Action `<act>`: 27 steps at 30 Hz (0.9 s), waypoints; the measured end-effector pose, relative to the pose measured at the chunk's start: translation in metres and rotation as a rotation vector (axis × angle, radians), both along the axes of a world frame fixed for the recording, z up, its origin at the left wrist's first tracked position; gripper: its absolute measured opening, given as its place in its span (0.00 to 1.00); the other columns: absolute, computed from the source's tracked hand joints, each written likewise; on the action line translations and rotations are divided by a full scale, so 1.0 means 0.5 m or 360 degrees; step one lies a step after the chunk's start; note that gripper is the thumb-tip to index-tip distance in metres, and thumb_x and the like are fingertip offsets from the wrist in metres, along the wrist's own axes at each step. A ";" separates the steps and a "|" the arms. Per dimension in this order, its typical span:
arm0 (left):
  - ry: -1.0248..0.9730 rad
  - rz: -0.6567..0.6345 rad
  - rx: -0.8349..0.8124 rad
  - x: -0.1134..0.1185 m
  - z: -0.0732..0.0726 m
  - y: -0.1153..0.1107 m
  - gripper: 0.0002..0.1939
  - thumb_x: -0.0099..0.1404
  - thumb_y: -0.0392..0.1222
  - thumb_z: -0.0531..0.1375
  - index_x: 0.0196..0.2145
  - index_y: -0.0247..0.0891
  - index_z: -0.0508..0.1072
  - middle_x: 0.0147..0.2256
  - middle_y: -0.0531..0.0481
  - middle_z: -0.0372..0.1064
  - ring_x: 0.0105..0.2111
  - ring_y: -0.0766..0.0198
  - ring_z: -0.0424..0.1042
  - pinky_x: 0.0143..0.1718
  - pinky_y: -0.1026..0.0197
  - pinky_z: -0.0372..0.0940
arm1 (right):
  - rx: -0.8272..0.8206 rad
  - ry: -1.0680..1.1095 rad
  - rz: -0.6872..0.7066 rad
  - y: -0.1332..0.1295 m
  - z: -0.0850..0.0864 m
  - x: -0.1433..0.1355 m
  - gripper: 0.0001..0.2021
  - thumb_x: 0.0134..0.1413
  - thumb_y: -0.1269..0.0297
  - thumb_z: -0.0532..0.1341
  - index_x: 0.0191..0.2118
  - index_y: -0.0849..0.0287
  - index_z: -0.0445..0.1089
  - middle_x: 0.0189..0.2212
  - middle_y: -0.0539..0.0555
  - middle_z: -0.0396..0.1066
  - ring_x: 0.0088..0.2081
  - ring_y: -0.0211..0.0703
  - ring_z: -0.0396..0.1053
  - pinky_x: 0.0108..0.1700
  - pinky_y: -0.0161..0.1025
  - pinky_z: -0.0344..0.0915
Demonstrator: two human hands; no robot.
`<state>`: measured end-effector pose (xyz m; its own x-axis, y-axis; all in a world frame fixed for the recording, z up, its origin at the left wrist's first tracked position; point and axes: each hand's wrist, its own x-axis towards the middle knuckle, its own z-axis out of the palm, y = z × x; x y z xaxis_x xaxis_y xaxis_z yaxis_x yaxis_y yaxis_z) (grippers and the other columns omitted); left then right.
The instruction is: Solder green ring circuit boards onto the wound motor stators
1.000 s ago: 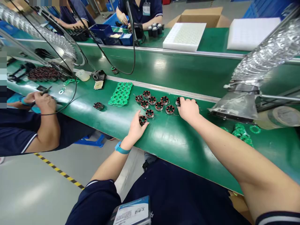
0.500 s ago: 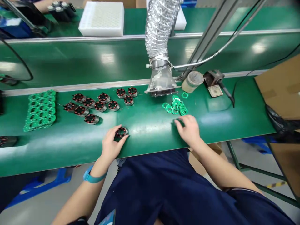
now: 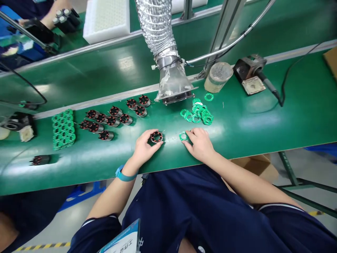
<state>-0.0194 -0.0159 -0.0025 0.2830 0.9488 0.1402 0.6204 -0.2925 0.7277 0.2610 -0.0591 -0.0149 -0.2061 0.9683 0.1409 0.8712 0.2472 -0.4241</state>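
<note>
My left hand [image 3: 145,148] is closed round a motor stator with copper windings [image 3: 157,137], near the front edge of the green bench. My right hand [image 3: 199,144] pinches a green ring board [image 3: 183,136] between thumb and fingers, a short way right of the stator. Behind my right hand lies a loose heap of green ring boards [image 3: 202,112], with one single ring [image 3: 209,97] apart from it. A group of several stators [image 3: 112,121] stands on the bench to the left, with three more [image 3: 140,111] nearer the duct.
A silver duct with a clear hood [image 3: 173,82] hangs over the bench. Behind stand a round tub [image 3: 218,77] and a soldering iron in its holder [image 3: 251,72]. Green board panels [image 3: 63,130] and a lone stator [image 3: 40,160] lie left. Another person's arm [image 3: 56,14] shows at top left.
My right hand, empty before, now holds a green ring board and is nearer my left hand. The view has shifted and tilted; my left hand still holds the stator.
</note>
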 end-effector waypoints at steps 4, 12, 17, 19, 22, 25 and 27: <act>-0.0052 0.0077 -0.0212 -0.008 0.015 -0.005 0.32 0.58 0.44 0.71 0.57 0.40 0.68 0.50 0.43 0.76 0.46 0.57 0.78 0.49 0.53 0.74 | 0.0089 0.0279 0.0042 0.028 0.009 0.002 0.18 0.61 0.54 0.67 0.52 0.61 0.76 0.43 0.63 0.75 0.46 0.58 0.71 0.48 0.55 0.69; 0.0144 0.0131 -0.0112 -0.017 0.018 -0.044 0.24 0.60 0.46 0.71 0.52 0.41 0.72 0.41 0.49 0.76 0.37 0.61 0.76 0.43 0.55 0.73 | 0.0182 0.1771 -0.1196 0.129 -0.010 0.401 0.23 0.66 0.46 0.58 0.45 0.65 0.74 0.29 0.58 0.77 0.20 0.30 0.66 0.23 0.40 0.55; 0.0004 0.0152 0.0008 -0.020 -0.018 -0.051 0.28 0.63 0.48 0.70 0.56 0.39 0.66 0.53 0.41 0.74 0.55 0.52 0.74 0.58 0.46 0.70 | 0.0054 0.1861 -0.1154 0.238 0.000 0.589 0.34 0.60 0.39 0.40 0.17 0.64 0.56 0.27 0.53 0.76 0.25 0.24 0.70 0.28 0.49 0.48; 0.0172 0.0207 0.0201 -0.012 -0.009 -0.063 0.34 0.61 0.49 0.71 0.60 0.38 0.64 0.55 0.37 0.71 0.59 0.47 0.71 0.60 0.42 0.67 | -0.0056 0.1772 -0.1048 0.282 -0.003 0.606 0.33 0.57 0.38 0.37 0.16 0.63 0.49 0.26 0.53 0.75 0.26 0.24 0.71 0.28 0.48 0.49; 0.0403 0.0175 0.0632 0.031 0.032 -0.104 0.41 0.62 0.47 0.71 0.66 0.38 0.59 0.56 0.33 0.68 0.59 0.44 0.69 0.60 0.40 0.65 | -0.0157 0.1626 -0.0743 0.337 -0.020 0.602 0.30 0.56 0.38 0.31 0.17 0.56 0.45 0.24 0.54 0.73 0.26 0.27 0.74 0.28 0.44 0.54; 0.0507 -0.0282 0.0693 0.106 0.061 -0.138 0.36 0.67 0.47 0.66 0.68 0.38 0.59 0.52 0.34 0.70 0.53 0.47 0.72 0.52 0.47 0.68 | 0.0099 0.1744 -0.0608 0.352 -0.038 0.583 0.25 0.65 0.46 0.34 0.22 0.52 0.49 0.23 0.54 0.73 0.24 0.31 0.76 0.27 0.38 0.60; 0.0741 -0.0438 0.0495 0.154 0.058 -0.136 0.38 0.68 0.54 0.64 0.68 0.34 0.60 0.56 0.28 0.68 0.52 0.42 0.71 0.50 0.46 0.68 | 0.0392 0.1991 -0.0781 0.335 -0.042 0.569 0.21 0.69 0.55 0.37 0.27 0.53 0.56 0.24 0.53 0.74 0.22 0.33 0.76 0.25 0.34 0.61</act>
<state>0.0577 -0.0840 0.0266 0.6095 0.7669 0.2012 0.7236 -0.6417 0.2540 0.5453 0.1082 -0.0359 0.5396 0.8273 0.1559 -0.0394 0.2098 -0.9770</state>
